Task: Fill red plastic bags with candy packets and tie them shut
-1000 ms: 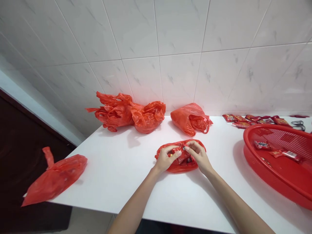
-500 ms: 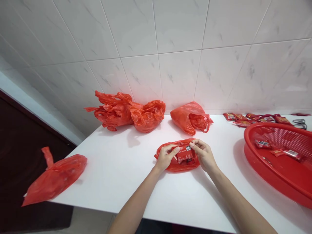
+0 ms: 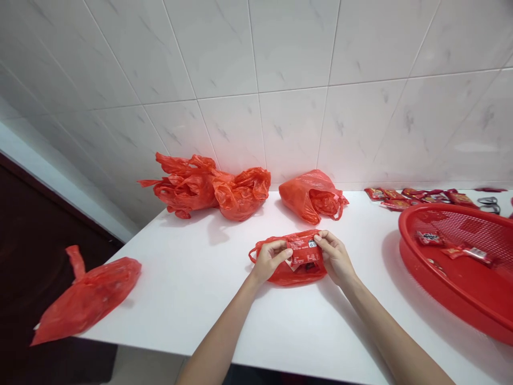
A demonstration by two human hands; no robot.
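Observation:
A small red snack packet [image 3: 303, 249] with white print is stretched between my two hands. My left hand [image 3: 271, 262] pinches its left edge between thumb and fingers. At the packet's upper right corner, beside a small white label, my right hand [image 3: 334, 255] grips it the same way. Directly beneath lies an opened red plastic bag [image 3: 294, 278] on the white table. Dark and pale bits show in the bag's mouth under the packet; I cannot make out what they are.
A large red plastic basket [image 3: 420, 282] with a few packets stands at the right. Behind it lie several snack packets [image 3: 425, 197] and a metal object [image 3: 489, 204]. Red bags [image 3: 188, 187], [image 3: 242, 195] and another bag [image 3: 310, 193] line the wall. A red bag [image 3: 90, 299] lies at the left table edge.
The packet now lies flatter and its printed face shows more fully. My left hand has shifted slightly left, and a loop of the bag shows beside it. Both hands keep their hold.

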